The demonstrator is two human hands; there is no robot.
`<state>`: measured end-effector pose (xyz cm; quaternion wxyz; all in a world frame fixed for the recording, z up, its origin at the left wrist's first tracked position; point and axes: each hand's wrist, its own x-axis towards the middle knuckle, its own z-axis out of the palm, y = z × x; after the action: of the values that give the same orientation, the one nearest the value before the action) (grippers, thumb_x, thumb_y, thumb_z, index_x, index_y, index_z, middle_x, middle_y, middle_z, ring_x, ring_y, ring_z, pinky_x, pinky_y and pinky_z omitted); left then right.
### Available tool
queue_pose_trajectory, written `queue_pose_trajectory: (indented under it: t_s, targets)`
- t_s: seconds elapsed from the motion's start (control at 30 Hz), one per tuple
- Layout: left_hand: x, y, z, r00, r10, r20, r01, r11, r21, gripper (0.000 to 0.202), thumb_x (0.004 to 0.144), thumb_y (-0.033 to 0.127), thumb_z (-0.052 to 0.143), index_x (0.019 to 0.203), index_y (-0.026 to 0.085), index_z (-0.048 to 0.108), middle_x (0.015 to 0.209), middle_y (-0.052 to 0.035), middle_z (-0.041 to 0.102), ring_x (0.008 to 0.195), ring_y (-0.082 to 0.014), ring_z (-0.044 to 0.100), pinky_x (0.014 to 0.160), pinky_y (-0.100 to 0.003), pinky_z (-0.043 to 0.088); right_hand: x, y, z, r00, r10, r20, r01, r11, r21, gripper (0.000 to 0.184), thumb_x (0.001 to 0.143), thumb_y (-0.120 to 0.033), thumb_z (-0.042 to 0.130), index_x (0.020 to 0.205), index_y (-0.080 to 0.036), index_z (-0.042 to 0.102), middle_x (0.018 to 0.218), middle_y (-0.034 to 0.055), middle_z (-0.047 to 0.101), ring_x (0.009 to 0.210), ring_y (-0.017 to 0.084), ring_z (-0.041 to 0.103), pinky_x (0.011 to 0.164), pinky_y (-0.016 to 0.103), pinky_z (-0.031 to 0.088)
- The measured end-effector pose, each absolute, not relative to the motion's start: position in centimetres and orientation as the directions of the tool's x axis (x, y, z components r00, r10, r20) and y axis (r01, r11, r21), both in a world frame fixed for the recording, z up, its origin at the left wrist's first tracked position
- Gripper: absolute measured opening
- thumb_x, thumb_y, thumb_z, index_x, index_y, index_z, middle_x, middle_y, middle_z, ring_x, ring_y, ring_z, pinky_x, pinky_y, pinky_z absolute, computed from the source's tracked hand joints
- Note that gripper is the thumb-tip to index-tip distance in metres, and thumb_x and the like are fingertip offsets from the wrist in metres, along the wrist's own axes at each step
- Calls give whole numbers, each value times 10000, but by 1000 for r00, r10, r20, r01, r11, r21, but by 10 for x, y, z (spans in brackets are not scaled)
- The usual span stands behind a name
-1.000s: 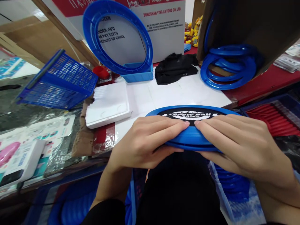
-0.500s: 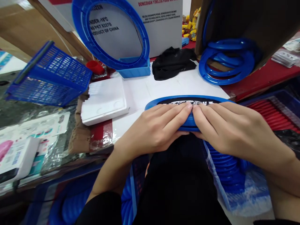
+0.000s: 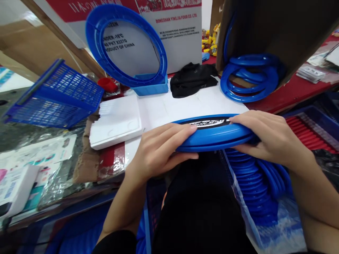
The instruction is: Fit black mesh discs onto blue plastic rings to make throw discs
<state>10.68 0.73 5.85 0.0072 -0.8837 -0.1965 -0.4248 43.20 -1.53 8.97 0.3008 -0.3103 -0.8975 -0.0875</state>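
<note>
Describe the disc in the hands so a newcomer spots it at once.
Start from the white work surface in the middle. At its near side, the left hand and right hand hold a blue-rimmed disc. Unlike the upright blue ring and heaped rings farther back, its centre is black with white print.

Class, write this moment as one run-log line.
left hand: grips blue-rimmed disc, left side | right hand: grips disc, right side | far left: blue basket

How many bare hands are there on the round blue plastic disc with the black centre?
2. The left hand grips the left side of the round blue plastic disc; the right hand grips its right side. No others show.
</note>
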Motion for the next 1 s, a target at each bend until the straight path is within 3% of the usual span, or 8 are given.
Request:
queue_pose_trajectory:
  t_s: [0.13, 0.27, 0.43, 0.6, 0.8, 1.0]
  targets:
    - [93, 10, 50, 532, 378, 758, 366, -909, 198, 713, 933, 489, 841, 1556, 243, 597, 1334, -141, 783, 1166, -304, 776, 1022, -452, 650, 438, -12, 78, -640, 454, 620, 579, 815, 1, 447, 1001, -379, 749, 1387, -182, 638, 1203, 145, 796, 1086, 323, 770, 935, 464, 622]
    - [93, 3, 62, 642, 353, 681, 369, -920, 128, 725, 948, 416, 835, 1588, 218, 556, 1377, -156, 765, 1219, -324, 764, 1031, -472, 653, 424, -18, 81, -684, 384, 620, 555, 826, 101, 394, 1023, -404, 718, 1319, -154, 652, 1111, 147, 802, 990, 305, 768, 864, 440, 614]
    - [100, -4, 69, 625, 298, 722, 339, -936, 93, 589, 939, 369, 843, 1477, 229, 651, 1243, -112, 821, 1078, -294, 817, 938, -425, 694, 415, -24, 88, -690, 382, 615, 543, 835, 92, 327, 1035, -437, 693, 1245, -187, 675, 1028, 111, 802, 913, 277, 755, 795, 406, 588]
    - [95, 2, 68, 590, 325, 739, 282, -941, 188, 579, 927, 376, 851, 1464, 243, 682, 1206, -105, 831, 1056, -283, 822, 925, -416, 699, 411, -23, 85, -677, 379, 631, 523, 851, 49, 330, 1035, -437, 703, 1251, -190, 666, 1029, 106, 808, 903, 262, 760, 792, 396, 605]
    - [82, 13, 68, 522, 433, 735, 244, -901, 358, 513, 954, 446, 802, 1445, 324, 713, 1196, -67, 835, 1025, -284, 820, 866, -442, 713, 407, -24, 88, -579, 448, 681, 512, 850, -123, 446, 997, -460, 761, 1361, -220, 669, 1142, 93, 816, 1010, 269, 790, 907, 422, 654]
    - [81, 22, 59, 485, 428, 762, 141, -899, 415, 521, 932, 434, 821, 1422, 279, 738, 1146, -90, 842, 989, -271, 822, 826, -413, 708, 410, -32, 94, -614, 369, 698, 532, 846, 22, 418, 998, -417, 770, 1328, -171, 694, 1167, 137, 816, 1057, 310, 785, 892, 458, 657]
